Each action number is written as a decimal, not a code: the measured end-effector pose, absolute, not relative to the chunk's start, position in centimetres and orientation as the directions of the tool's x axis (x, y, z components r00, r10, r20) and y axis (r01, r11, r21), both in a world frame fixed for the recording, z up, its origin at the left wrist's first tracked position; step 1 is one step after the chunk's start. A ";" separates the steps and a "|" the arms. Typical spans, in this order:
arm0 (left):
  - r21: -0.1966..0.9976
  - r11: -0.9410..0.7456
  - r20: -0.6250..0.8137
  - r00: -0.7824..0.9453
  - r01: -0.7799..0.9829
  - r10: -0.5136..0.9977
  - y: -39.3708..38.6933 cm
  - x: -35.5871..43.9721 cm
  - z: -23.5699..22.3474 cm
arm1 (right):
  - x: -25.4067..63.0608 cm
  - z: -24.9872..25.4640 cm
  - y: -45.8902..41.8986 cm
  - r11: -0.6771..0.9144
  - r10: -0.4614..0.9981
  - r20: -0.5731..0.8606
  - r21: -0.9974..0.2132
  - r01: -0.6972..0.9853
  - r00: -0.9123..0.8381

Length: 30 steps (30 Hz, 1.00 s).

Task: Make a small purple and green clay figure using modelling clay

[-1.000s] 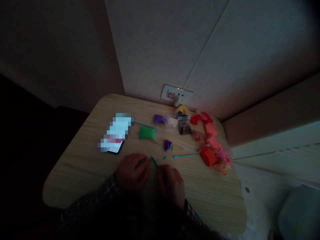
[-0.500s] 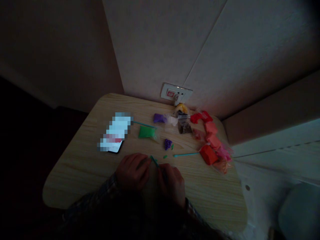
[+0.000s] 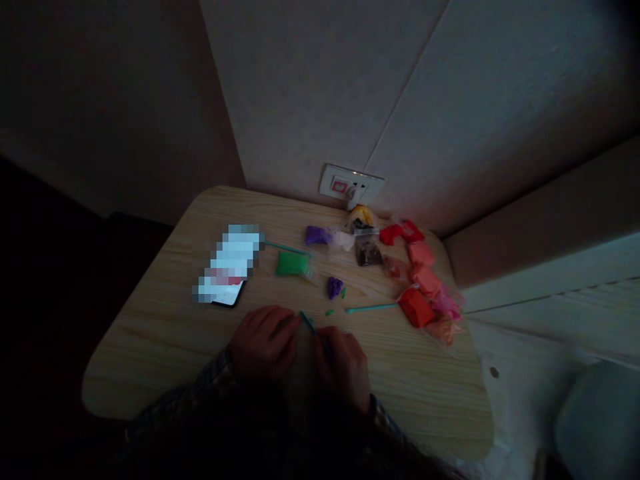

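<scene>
My right hand (image 3: pixel 345 363) is closed around a thin teal modelling tool (image 3: pixel 309 323), whose tip points up and left. Close by on the left, my left hand (image 3: pixel 263 341) is curled with thumb and fingertips together at the tool's tip; what it pinches, if anything, is hidden. Just beyond the hands a small cluster of purple clay balls (image 3: pixel 335 287) lies on the wooden table (image 3: pixel 400 373). Beside the cluster is a small green clay piece (image 3: pixel 343 292), and nearer to me lies a green leaf-shaped bit (image 3: pixel 329 312).
A lit phone (image 3: pixel 231 293) lies at the left. Behind the hands is a bag of green clay (image 3: pixel 293 263). A second teal tool (image 3: pixel 373 308) points toward several red and pink clay packets (image 3: pixel 417 307) on the right. A wall socket (image 3: pixel 350 185) is behind the table.
The whole view has shifted very slightly. Both hands and the tool keep nearly the same pose, and the clay pieces lie where they were.
</scene>
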State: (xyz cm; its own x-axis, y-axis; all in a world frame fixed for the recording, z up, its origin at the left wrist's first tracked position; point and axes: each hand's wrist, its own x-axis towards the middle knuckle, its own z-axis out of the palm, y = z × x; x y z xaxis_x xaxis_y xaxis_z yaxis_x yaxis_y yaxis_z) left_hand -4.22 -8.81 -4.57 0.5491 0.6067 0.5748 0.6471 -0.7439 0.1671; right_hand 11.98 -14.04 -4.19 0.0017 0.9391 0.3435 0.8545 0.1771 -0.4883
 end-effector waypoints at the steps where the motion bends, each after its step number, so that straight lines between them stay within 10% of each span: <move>1: 0.177 -0.745 0.577 0.545 0.643 0.607 -8.8 -4.2 -4.6 | 12.0 -4.2 -14.1 0.170 0.941 0.339 -0.491 0.855 0.008; 30: 0.159 -0.755 0.575 0.562 0.636 0.594 -8.8 -4.3 -4.6 | 11.9 -4.5 -14.2 0.191 0.923 0.386 -0.438 0.878 -0.008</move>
State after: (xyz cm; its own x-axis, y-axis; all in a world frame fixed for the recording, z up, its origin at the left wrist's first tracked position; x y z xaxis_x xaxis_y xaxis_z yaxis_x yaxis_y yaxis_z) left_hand -4.34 -8.79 -4.58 0.5625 0.5943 0.5748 0.6356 -0.7554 0.1591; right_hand 11.86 -14.16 -4.48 -0.0078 0.9226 0.3857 0.8783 0.1906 -0.4384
